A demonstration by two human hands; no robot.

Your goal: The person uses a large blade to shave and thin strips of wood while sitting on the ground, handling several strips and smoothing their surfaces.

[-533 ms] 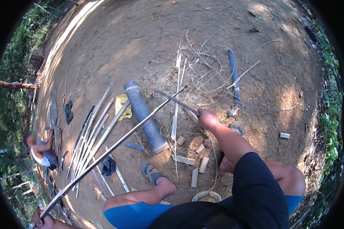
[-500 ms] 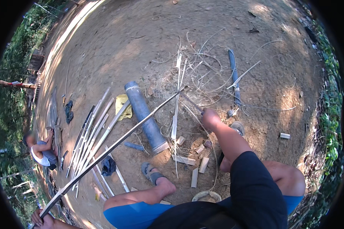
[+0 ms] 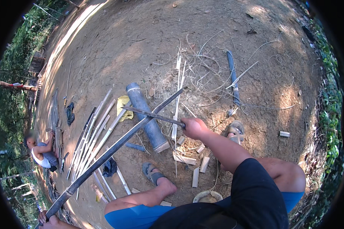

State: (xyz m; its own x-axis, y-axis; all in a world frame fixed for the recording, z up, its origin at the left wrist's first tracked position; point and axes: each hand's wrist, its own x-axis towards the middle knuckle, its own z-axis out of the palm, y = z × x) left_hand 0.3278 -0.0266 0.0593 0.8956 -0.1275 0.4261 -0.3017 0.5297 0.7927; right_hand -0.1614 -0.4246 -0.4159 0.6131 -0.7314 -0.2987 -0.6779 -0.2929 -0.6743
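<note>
A long dark bamboo strip (image 3: 107, 155) runs slantwise from the lower left corner up to the middle of the view. Wrapped round its near end is my left hand (image 3: 49, 222), partly cut off by the picture's edge. My right hand (image 3: 195, 128) is closed on the handle of a long knife (image 3: 166, 118), whose blade points left. The blade crosses the strip close to its far end; whether the two touch I cannot tell. Beneath them on the ground lies a thick grey bamboo pole (image 3: 144, 118), partly hidden by the strip.
Split bamboo strips (image 3: 91, 142) fan out on the left by a yellow bag (image 3: 123, 108). Thin shavings (image 3: 206, 72) tangle ahead, next to a blue-grey tube (image 3: 232, 72). Short bamboo pieces (image 3: 204, 164) and a bowl (image 3: 207, 197) lie near my feet. Another person (image 3: 44, 150) sits far left.
My right hand has moved left and a little nearer, and the knife has swung to lie across the strip. The strip has turned, showing a broader dark face. My left hand stays at its end.
</note>
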